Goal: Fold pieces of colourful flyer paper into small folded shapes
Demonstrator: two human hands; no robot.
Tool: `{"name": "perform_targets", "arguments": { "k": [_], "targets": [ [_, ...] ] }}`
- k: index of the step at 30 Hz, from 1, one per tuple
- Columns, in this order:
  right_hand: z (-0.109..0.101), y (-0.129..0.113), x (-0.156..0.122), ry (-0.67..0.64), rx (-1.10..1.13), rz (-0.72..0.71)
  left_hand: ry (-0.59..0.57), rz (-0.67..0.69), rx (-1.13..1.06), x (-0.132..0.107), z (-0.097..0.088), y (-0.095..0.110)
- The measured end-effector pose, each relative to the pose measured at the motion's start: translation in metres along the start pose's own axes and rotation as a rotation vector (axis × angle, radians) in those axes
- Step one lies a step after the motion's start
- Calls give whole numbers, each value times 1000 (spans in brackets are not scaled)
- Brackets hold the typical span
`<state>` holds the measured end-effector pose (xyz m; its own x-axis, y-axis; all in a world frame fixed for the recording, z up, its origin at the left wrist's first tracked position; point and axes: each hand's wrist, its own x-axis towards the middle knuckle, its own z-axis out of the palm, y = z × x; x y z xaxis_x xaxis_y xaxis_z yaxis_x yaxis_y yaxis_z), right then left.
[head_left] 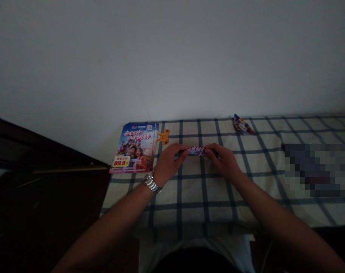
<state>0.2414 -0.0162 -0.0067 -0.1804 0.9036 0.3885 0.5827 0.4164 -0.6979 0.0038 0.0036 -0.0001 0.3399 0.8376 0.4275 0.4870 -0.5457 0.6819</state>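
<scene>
Left hand [168, 163], right hand [225, 161] pinch folded strip [197, 151]; flyers [135, 148]: "89.9".

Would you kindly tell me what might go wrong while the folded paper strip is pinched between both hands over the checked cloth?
The narrow folded colourful paper strip is pinched at each end by the left hand and right hand; pulling apart might tear it.
The stack of glossy printed flyers lies at the left edge of the blue-checked cloth; a nudge from the left forearm could push it off.
The scene is dim, so creases may be misjudged.
</scene>
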Motion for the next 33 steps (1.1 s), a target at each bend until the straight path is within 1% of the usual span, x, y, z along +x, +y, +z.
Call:
{"name": "perform_targets", "arguments": {
  "k": [3, 11, 13, 15, 17, 19, 23, 27, 33],
  "targets": [
    [0, -2, 0, -12, 19, 14, -7, -18, -15, 0, -1, 1],
    [1, -1, 0, -9, 66, 33, -29, -78, -136, 0, -1, 0],
    [1, 0, 0, 9, 65, 7, -31, -96, -146, 0, -1, 0],
    [1, 0, 0, 25, 43, -52, -33, -117, -157, 0, -1, -1],
    [-1, -1, 1, 9, 23, -123, -35, -133, -169, 0, -1, -3],
    [-2, -2, 2, -26, 18, -162, -31, -141, -173, 0, -1, -4],
    [-2, -2, 3, -52, 10, -152, -12, -136, -180, -1, 1, -6],
    [-1, -1, 3, -59, 6, -134, -26, -105, -178, -1, 2, -5],
    [1, 1, 3, -35, -25, -159, -30, -156, -230, -1, 2, -6]
  ]
}}
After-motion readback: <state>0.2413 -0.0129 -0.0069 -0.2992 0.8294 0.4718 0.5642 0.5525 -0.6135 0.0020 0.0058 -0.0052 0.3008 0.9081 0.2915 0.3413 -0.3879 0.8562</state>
